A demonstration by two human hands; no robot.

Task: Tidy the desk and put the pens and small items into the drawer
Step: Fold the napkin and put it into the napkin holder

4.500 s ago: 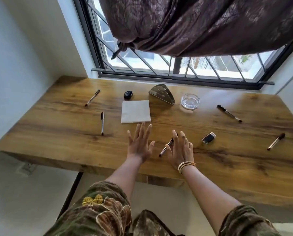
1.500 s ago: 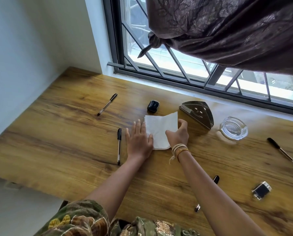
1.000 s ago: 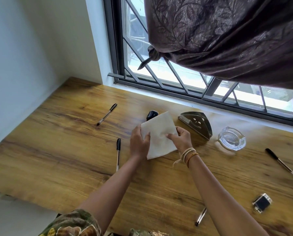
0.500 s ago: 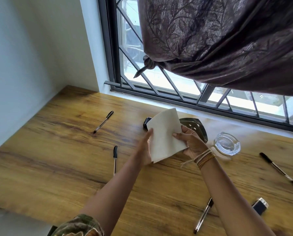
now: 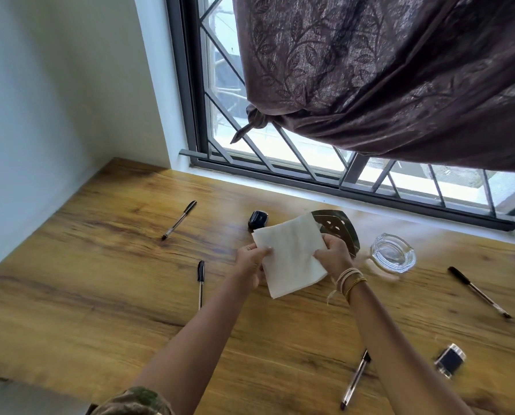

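Observation:
Both hands hold a white paper napkin (image 5: 289,259) above the wooden desk (image 5: 85,295): my left hand (image 5: 250,257) pinches its left edge, my right hand (image 5: 334,256) its right edge. Several black-capped pens lie loose: one at the far left (image 5: 179,220), one by my left forearm (image 5: 201,283), one near the front (image 5: 356,378), one at the right (image 5: 479,292). A small black case (image 5: 257,220) sits behind the napkin. A dark lighter-like item (image 5: 449,359) lies at the front right. No drawer is in view.
A metal napkin holder (image 5: 340,226) stands just behind my right hand, partly hidden by the napkin. A glass ashtray (image 5: 392,256) sits to its right. A barred window and a knotted brown curtain (image 5: 385,79) hang beyond the desk; a white wall closes the left side.
My hands reached to the napkin, picked it up off the desk and now hold it flatter between them, close to the napkin holder. The pens and small items have stayed put.

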